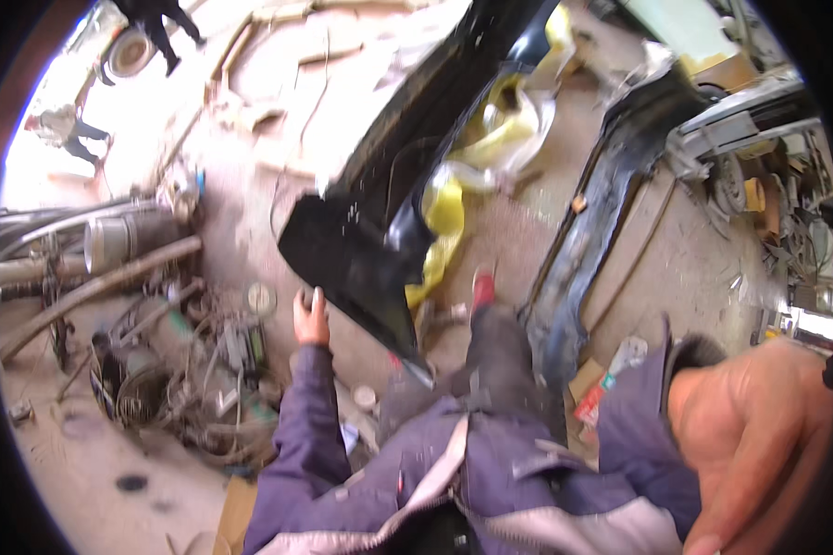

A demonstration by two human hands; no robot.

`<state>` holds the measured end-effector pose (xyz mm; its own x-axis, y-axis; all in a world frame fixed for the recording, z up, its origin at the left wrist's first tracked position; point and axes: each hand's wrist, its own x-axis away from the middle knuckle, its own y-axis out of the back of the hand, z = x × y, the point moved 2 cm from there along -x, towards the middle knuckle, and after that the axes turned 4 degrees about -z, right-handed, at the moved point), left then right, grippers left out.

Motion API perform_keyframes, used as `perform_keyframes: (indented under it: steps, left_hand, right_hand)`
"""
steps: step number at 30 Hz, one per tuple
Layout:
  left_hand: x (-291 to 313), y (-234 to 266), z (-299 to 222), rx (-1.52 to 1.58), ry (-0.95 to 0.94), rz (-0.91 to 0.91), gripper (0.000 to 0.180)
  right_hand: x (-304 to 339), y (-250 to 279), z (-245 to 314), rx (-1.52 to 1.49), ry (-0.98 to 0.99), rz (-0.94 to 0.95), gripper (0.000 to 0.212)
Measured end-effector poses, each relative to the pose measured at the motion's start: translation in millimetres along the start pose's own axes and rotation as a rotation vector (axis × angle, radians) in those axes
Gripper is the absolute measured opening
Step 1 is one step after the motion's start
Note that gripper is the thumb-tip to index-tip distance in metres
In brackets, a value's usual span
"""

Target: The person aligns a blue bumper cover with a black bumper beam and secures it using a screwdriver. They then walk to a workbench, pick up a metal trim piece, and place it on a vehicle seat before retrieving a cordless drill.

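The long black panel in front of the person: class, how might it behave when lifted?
The panel is probably stiff, since it appears to hold a shaped form along its length. It could be slippery, as parts of it look glossy. Being long and broad at its near end, it may swing or tip if raised from one end.

The panel (356, 250) lies between the pipes (111, 289) and a second panel (585, 254).

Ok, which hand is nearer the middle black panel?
Left. The left hand is beside the black panel, lower left, contact unclear; the right hand is well right of it, near the camera.
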<state>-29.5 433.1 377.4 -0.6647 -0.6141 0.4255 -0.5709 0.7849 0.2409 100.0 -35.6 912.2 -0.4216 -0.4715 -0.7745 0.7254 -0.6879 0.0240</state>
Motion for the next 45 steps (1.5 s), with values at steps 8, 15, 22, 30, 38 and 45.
perform_keyframes:
  steps: [8,15,22,30,38,45]
  left_hand:
    - [8.7,-45.3,-35.6,-0.410,-0.182,-0.405,0.071]
    - [16.9,-67.5,-50.2,0.023,0.063,-0.623,0.058]
    - [28.7,-63.2,-65.8,-0.031,0.104,-0.674,0.043]
    - [43.6,-62.9,-79.7,-0.186,0.205,-0.887,0.043]
    - [29.3,-91.9,-92.7,-0.183,0.174,-0.927,0.043]
    - [36.7,-67.1,-78.5,-0.120,0.143,-0.848,0.043]
  right_hand:
    - [94.5,185.9,-291.0,-0.054,-0.458,-0.678,0.013]
    - [455.3,354.7,-663.9,0.841,-1.522,-0.332,0.022]
    - [629.8,375.6,-813.5,1.048,-1.507,0.250,0.022]
    - [705.5,372.0,-978.2,1.041,-1.210,0.577,0.047]
    - [723.3,338.7,-978.6,1.130,-1.281,0.849,0.048]
    - [717.2,357.2,-845.6,1.092,-1.559,0.368,0.052]
